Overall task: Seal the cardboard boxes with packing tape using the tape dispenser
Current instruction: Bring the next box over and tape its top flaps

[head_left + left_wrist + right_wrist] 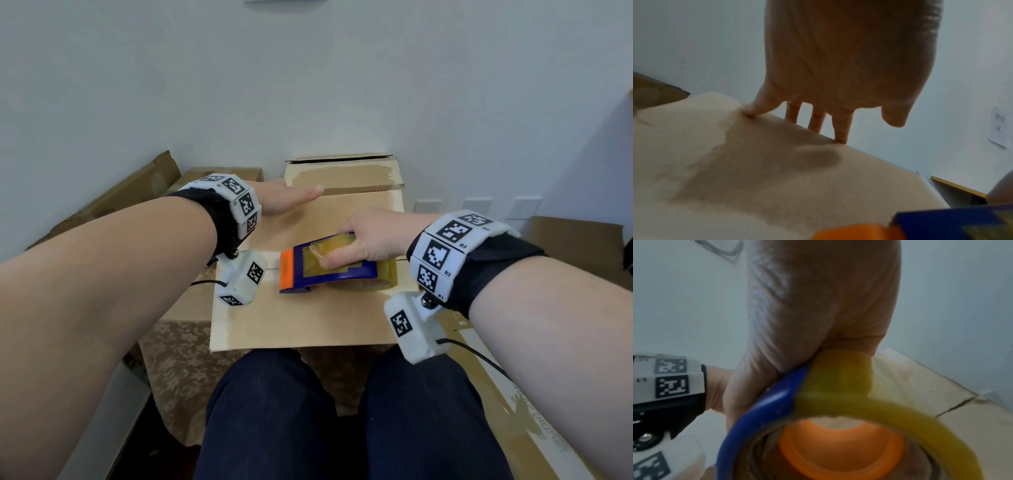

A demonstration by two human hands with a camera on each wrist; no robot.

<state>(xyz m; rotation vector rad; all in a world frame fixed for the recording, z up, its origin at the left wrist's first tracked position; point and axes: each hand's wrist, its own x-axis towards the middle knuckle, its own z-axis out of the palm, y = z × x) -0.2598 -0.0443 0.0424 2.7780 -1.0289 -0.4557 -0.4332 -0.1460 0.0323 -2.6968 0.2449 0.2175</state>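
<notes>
A closed cardboard box (301, 318) sits in front of my knees, its centre seam running left to right. My right hand (370, 240) grips the blue and orange tape dispenser (325, 265), which rests on the box top over the seam with its orange end pointing left. The yellowish tape roll (869, 404) and orange hub (840, 449) fill the right wrist view under my right hand (818, 313). My left hand (287, 198) lies flat with straight fingers on the far left part of the box top. In the left wrist view its fingertips (841, 138) press the cardboard (756, 170) near the far edge.
A second taped box (342, 174) stands behind against the white wall. More cardboard (113, 202) leans at the left, another box (579, 243) sits at the right, and flat cardboard (507, 394) lies by my right knee. A patterned cloth (178, 363) is under the box.
</notes>
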